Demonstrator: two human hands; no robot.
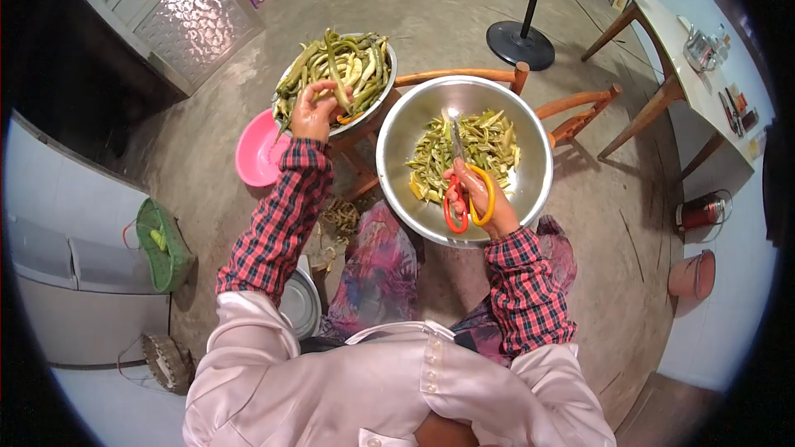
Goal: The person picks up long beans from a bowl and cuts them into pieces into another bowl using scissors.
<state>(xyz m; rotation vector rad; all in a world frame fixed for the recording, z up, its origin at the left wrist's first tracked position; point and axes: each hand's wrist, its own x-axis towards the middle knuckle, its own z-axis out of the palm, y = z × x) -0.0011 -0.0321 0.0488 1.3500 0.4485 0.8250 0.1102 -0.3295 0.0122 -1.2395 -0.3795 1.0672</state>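
Observation:
My right hand (483, 199) is closed on a pair of scissors (456, 142) with one red and one yellow handle loop. The blades point away from me over a large steel basin (395, 178) holding cut green vegetable pieces (489, 145). My left hand (313, 112) is at the near edge of a smaller metal bowl (392, 74), heaped with long green vegetables that look like chili peppers (368, 66). Its fingers are closed around a long green pepper (337, 83) that sticks up over the heap.
A pink basin (257, 153) sits on the floor left of the heaped bowl. Wooden chairs (571, 112) stand behind and under the basins. A green basket (170, 252) is at the left, a fan stand (520, 45) beyond, a table (662, 29) and a bucket (693, 274) at the right.

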